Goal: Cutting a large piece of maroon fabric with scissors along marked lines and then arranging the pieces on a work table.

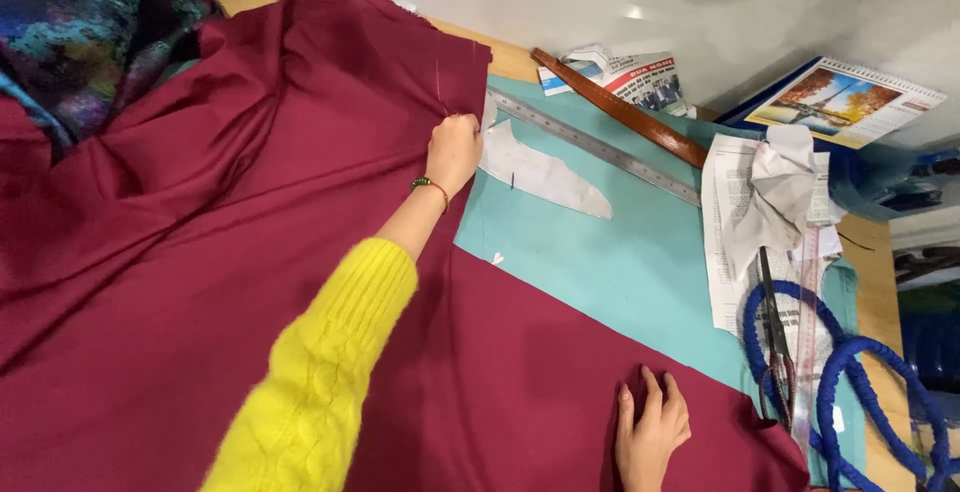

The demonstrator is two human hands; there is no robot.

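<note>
Spreading a large maroon cloth (200, 282) looks like the step in hand: it covers most of the counter (872, 252), bunched in deep folds at the far left and lying flat toward the near right, where its straight cut edge runs diagonally over a teal cloth (620, 262) beneath it. The left hand (453, 150), reaching out of a yellow knitted sleeve (320, 372) with a thin bracelet (430, 185) at the wrist, is clenched on the far corner of that edge, seemingly pinching the cloth between thumb and fingers. The right hand (650, 432) lies released and flat, fingers spread, pressing the maroon cloth down near its near edge. Judging from this, the edge is being drawn straight between the two hands; a next move would call for even tension from the pinched corner, with the flat palm anchoring the cloth so that the teal layer is not dragged along. Just beside the left hand a white paper pattern piece (545, 174) rests on the teal cloth, with a metal ruler (600, 149) and a brown wooden stick (620, 109) beyond it. Farther right lie crumpled newspaper sheets (735, 242), scissors (775, 342), a blue looped cord (850, 372) and a picture calendar (845, 102); a multicoloured cloth (80, 22) sits at the far left corner.
</note>
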